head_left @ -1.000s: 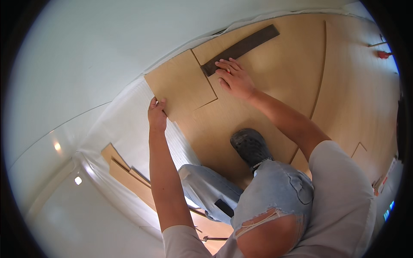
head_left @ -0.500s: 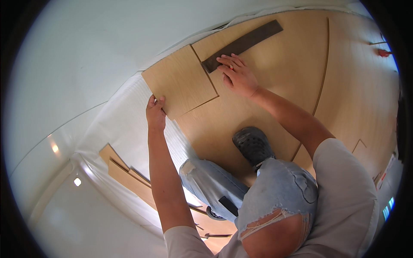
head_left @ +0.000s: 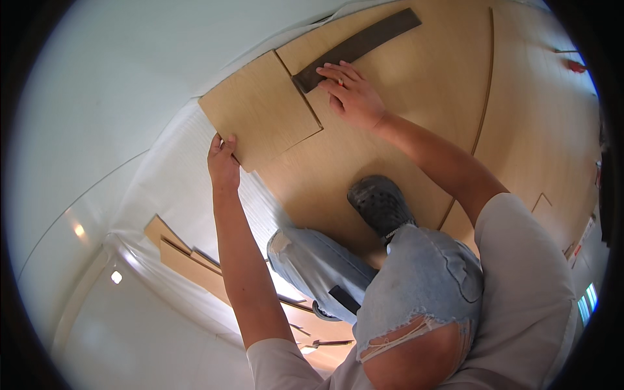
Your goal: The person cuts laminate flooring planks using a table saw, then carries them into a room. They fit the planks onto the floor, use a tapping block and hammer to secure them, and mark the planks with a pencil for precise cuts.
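Note:
A short light wood floor plank (head_left: 257,107) lies at the end of the laid boards, with a dark gap along its right end. My left hand (head_left: 223,162) is closed on its near left edge, thumb on top and fingers at the rim. A flat dark brown strip (head_left: 364,47) rests on the boards, its near end next to the plank's right end. My right hand (head_left: 356,97) has its fingertips over that near end. A small red-tipped thing (head_left: 340,82) sits between its fingers; the rest of it is hidden.
White underlay sheet (head_left: 188,162) covers the floor left of the boards, beside the pale wall (head_left: 123,84). Cut plank pieces (head_left: 188,260) lie at lower left. My dark clog (head_left: 380,201) stands on laid flooring (head_left: 429,117). Something red (head_left: 575,66) lies at far right.
The whole view has shifted slightly, so the plank and strip appear higher and further left. Both hands keep their places on plank and strip.

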A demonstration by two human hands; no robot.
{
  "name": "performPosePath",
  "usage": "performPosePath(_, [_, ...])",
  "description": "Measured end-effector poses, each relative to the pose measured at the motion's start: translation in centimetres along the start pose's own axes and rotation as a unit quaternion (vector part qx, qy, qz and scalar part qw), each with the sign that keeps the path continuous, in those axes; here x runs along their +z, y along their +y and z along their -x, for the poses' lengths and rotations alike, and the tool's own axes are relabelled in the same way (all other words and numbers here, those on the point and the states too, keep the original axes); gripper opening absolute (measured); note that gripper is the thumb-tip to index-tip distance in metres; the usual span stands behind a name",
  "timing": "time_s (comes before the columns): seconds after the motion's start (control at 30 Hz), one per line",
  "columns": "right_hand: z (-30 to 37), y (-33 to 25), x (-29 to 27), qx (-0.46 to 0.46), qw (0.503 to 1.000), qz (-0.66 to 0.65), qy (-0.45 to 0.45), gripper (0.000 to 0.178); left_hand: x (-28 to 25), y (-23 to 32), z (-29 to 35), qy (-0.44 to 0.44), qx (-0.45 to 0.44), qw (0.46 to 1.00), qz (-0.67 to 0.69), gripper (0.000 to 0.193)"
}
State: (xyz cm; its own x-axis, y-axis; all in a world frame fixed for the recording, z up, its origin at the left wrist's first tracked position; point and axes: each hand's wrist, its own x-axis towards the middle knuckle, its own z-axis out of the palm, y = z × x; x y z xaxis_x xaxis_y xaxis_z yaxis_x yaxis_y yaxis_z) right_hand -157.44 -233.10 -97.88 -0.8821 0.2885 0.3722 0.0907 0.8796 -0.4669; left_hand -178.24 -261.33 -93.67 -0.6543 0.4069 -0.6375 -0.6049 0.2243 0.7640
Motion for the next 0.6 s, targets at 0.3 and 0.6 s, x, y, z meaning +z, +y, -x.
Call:
performPosePath(0.3, [-0.1,0.0,-0.1,-0.009,1.0,0.002,0.003,0.021,0.7,0.1,0.4,0.021,0.016,1.0,-0.011,0.045])
performPosePath(0.6, [-0.1,0.2,0.0,0.0,1.0,0.008,-0.008,0.024,2.2,1.1,1.8,0.049,0.025,0.996,-0.067,0.042])
